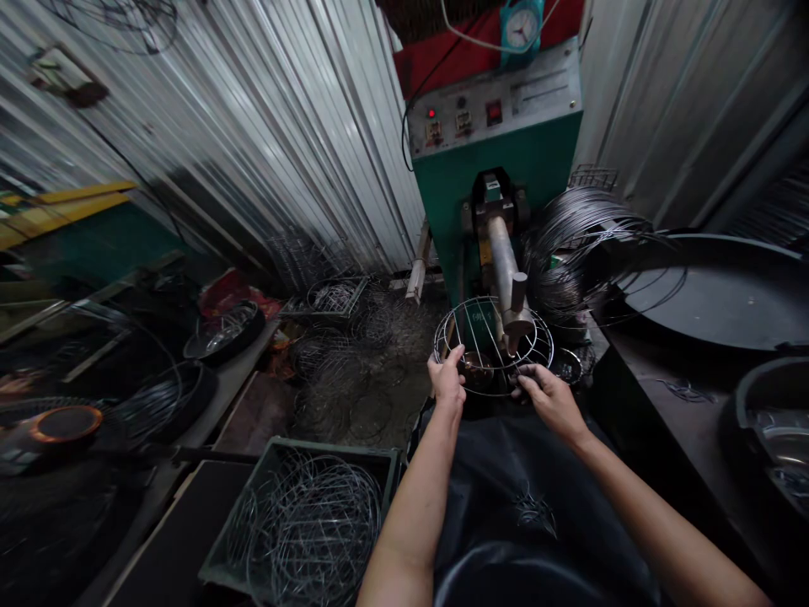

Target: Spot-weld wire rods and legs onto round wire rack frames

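Observation:
A round wire basket [484,333] with parallel cross wires is under the metal arm [506,265] of a green machine [436,202]. My left hand [448,378] is closed on the left front of its rim. At the front right, my right hand [547,394] has its fingers pinched by the rim; whether they grip the rim or a small piece is too small to tell. The arm's tip reaches down inside the basket's outline, close to the cross wires.
A green crate [271,480] of wire racks stands at lower left. Coiled wire [581,244] hangs right of the machine, beside a large dark tray [714,295]. Short wire pieces [534,512] lie on the black apron [486,489]. A black tub [771,421] is at far right.

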`<state>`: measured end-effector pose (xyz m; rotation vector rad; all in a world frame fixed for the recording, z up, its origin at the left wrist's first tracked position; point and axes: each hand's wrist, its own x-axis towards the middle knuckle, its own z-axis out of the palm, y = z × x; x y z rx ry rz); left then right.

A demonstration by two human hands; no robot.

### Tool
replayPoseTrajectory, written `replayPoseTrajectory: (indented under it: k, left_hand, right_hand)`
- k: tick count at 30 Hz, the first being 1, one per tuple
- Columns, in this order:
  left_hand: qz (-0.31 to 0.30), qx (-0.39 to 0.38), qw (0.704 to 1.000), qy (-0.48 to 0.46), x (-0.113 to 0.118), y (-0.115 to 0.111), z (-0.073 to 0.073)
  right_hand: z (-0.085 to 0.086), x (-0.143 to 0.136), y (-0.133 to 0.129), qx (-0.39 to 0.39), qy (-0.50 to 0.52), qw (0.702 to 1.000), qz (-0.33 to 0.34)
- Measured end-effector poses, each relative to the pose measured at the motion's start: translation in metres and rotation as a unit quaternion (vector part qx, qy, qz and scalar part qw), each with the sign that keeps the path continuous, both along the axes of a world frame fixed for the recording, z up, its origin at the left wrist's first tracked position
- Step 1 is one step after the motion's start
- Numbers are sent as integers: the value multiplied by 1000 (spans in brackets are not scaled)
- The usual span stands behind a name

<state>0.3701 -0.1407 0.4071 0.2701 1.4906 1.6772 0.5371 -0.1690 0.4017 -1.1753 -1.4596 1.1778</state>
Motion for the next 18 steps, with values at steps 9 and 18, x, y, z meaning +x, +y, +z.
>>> replayPoseTrajectory:
  k: [9,18]
  left_hand:
    - [5,-6,1000,-2,2,3,3]
    - [15,1,1000,-7,2,4,2]
  right_hand:
    - [4,-2,3,14,-34,999,-7]
    - [2,0,7,5,-16,1000,-6]
